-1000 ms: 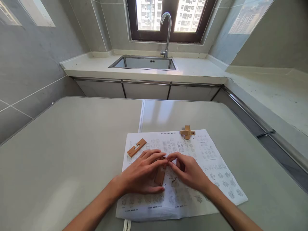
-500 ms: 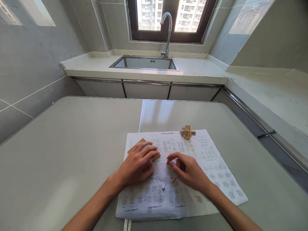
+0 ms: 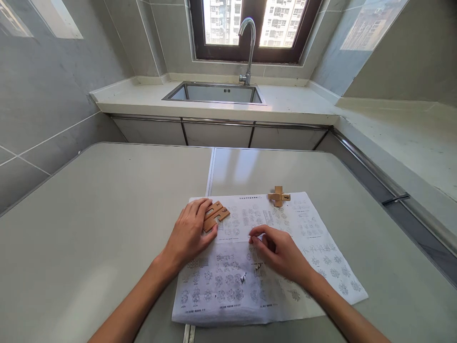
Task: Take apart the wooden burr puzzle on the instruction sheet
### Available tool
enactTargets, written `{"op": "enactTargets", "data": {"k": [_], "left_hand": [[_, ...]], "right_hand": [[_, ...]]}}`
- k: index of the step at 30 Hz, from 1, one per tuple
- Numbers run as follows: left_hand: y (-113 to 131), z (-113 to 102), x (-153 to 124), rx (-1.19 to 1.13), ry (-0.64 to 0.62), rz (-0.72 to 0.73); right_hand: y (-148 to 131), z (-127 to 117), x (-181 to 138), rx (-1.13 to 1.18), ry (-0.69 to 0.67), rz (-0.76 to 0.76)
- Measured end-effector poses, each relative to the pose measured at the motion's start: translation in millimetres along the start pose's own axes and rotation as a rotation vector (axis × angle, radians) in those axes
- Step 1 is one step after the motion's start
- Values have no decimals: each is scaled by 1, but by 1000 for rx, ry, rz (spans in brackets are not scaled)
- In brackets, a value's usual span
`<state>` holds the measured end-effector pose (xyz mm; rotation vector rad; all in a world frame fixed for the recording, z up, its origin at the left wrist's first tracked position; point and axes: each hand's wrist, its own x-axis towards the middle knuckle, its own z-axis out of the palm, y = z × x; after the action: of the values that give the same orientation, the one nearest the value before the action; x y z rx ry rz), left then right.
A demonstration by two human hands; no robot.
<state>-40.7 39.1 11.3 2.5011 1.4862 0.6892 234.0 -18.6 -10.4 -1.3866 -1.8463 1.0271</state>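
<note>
A printed instruction sheet [image 3: 314, 238] lies on the grey table [image 3: 107, 214]. My left hand [image 3: 189, 233] rests at the sheet's upper left, fingers stretched out and touching two flat notched wooden pieces [image 3: 216, 215] that lie side by side. My right hand [image 3: 278, 250] sits on the middle of the sheet with its fingers curled and fingertips pinched together; what they hold, if anything, is hidden. A small assembled wooden cross puzzle [image 3: 279, 196] stands at the sheet's top edge, apart from both hands.
Beyond the table runs a white counter with a steel sink [image 3: 214, 93] and a curved tap [image 3: 248, 47] under a window. A second counter [image 3: 403, 138] runs along the right. A seam [image 3: 210, 166] splits the table top.
My left hand carried a wooden piece from the sheet's middle up and left, and set it beside the other flat piece. My right hand stayed nearly still.
</note>
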Motion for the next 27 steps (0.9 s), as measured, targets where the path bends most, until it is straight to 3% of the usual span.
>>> {"op": "enactTargets", "data": {"k": [7,17,27], "left_hand": [[-4,4,-1,-12,28,-61],[10,5,-2,-102,-21,176],[16,5,-4,-121,-17,222]], "right_hand": [[3,1,0,69,39,18],[9,-7,5,406,372,125],[12,-27,18,829,217,156]]}}
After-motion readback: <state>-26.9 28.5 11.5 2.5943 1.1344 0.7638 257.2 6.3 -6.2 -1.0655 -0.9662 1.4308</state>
